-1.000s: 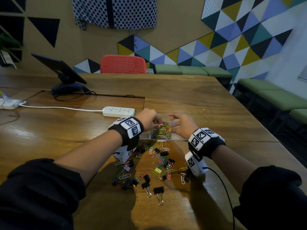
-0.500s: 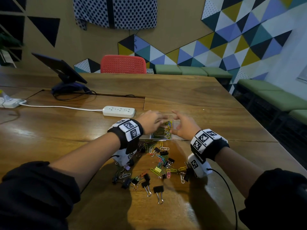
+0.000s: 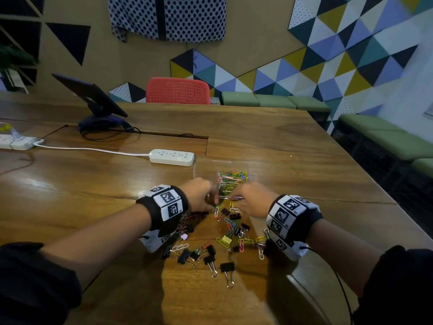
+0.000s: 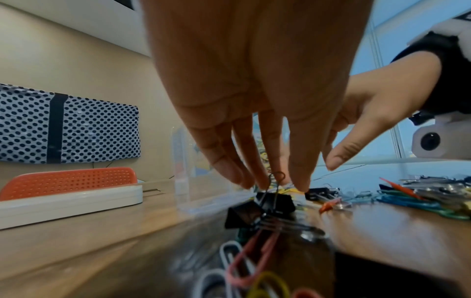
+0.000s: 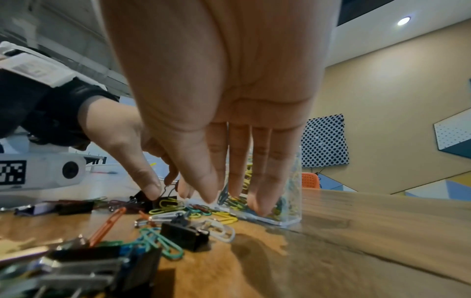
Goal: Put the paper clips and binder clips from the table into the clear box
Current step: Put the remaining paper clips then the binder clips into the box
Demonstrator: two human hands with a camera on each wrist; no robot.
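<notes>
Left wrist view: our left hand [image 4: 254, 100] pinches a binder clip [image 4: 276, 201] by its wire handle. Our right hand [image 5: 224, 100] reaches with straight fingers, holding nothing. We judge the tangled clip may snag neighbours, spilling them short of the clear box [image 3: 230, 181].

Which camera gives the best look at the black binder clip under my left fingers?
Left wrist view: the black binder clip sits centred, wire handles up against the left hand fingertips. The right wrist view shows it partly hidden behind a fingertip; in the head view the hand covers it.
</notes>
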